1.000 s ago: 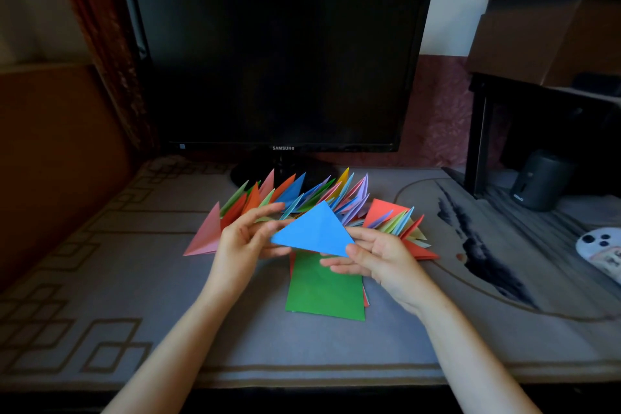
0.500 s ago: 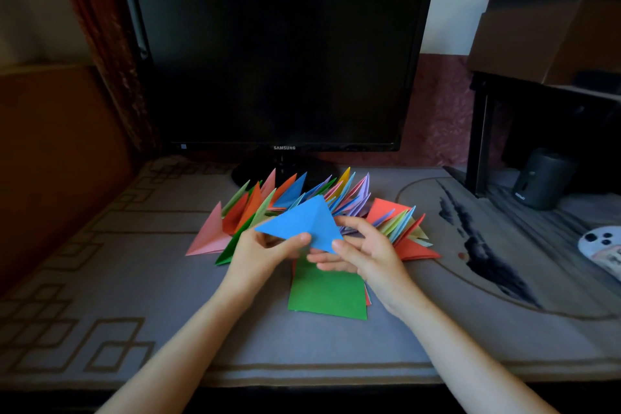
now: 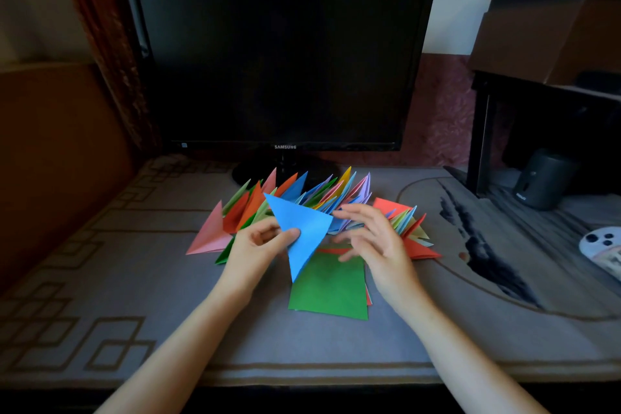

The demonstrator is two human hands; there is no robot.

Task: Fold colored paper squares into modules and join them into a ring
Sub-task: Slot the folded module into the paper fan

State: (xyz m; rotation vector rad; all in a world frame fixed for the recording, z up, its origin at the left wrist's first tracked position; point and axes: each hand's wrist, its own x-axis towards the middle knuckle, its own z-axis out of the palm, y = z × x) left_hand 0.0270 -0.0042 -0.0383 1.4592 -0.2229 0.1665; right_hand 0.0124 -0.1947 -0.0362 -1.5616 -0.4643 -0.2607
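A blue paper triangle [image 3: 304, 228] hangs above the table, one tip pointing down. My left hand [image 3: 258, 247] pinches its left edge between thumb and fingers. My right hand [image 3: 376, 242] hovers just right of it with fingers spread and relaxed, holding nothing. Under the hands lies a stack of flat paper squares [image 3: 331, 286], green on top with red edges showing. Behind them a curved row of folded modules [image 3: 312, 195] in several colours stands on the table, from a pink one [image 3: 210, 235] at the left to red ones [image 3: 416, 245] at the right.
A black monitor [image 3: 279, 60] stands close behind the modules. A dark shelf unit [image 3: 484, 131] with a small black speaker [image 3: 537, 181] is at the right. A phone [image 3: 601, 245] lies at the right edge. The table [image 3: 134, 279] has a patterned grey cover.
The blue triangle has turned so a tip points down. My right hand has let go of it and opened beside it. My left hand alone keeps hold.
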